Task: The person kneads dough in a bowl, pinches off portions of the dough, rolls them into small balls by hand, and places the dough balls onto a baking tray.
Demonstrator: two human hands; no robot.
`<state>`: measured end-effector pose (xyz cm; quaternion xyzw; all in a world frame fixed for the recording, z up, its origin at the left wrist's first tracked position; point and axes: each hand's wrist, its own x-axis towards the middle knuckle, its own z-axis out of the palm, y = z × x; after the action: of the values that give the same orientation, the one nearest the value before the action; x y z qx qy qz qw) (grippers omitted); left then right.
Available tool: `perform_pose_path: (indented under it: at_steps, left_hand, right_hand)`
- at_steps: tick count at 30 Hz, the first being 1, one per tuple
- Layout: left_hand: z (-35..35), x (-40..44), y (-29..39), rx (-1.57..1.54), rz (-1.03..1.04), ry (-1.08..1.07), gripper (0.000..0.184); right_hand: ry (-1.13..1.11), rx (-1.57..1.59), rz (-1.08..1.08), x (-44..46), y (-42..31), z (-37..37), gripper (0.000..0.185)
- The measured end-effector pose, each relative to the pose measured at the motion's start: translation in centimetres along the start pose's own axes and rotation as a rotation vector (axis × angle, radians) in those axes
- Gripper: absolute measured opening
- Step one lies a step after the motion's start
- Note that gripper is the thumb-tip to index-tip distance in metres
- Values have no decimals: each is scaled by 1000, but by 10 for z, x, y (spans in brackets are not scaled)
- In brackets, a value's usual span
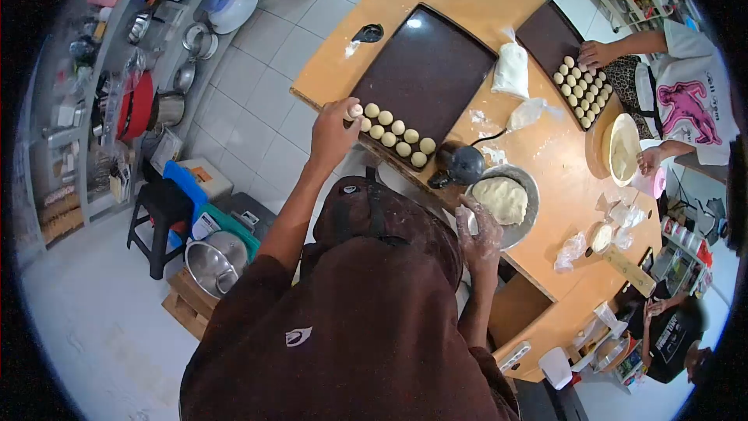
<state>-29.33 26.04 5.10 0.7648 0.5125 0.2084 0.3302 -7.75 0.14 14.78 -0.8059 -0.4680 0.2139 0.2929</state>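
Note:
My left hand (335,136) is at the near left corner of a dark baking tray (428,54), its fingers closed on a small round dough ball (355,111). Two rows of similar pale dough balls (399,126) line the tray's near edge. My right hand (481,240), dusted with flour, is beside a metal bowl (533,206) holding a large mass of dough (501,198). Its fingers curl around something whitish that I cannot make out. A black rounded device (466,164) with a cord stands between tray and bowl.
A co-worker's hand (598,54) is over a second tray (549,31) of dough balls; their other hand (650,159) is at a cream bowl (623,148). A bag of white powder (511,68) lies between the trays. Another person (676,335) is at far right. Shelves (105,101) stand left.

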Motion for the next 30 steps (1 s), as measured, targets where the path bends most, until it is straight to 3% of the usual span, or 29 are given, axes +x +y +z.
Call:
perform_pose_path:
  at_steps: [3, 12, 30]
  left_hand:
    - [-3, 25, -19, 68, 109, -146, 35]
    - [11, 70, -62, 183, 495, -335, 35]
    - [4, 78, -67, 176, 588, -347, 32]
  right_hand:
    - [-67, 29, 119, 12, -31, 9, 26]
    - [95, -2, 280, 16, -53, 31, 25]
    - [127, -34, 380, 23, -58, 36, 28]
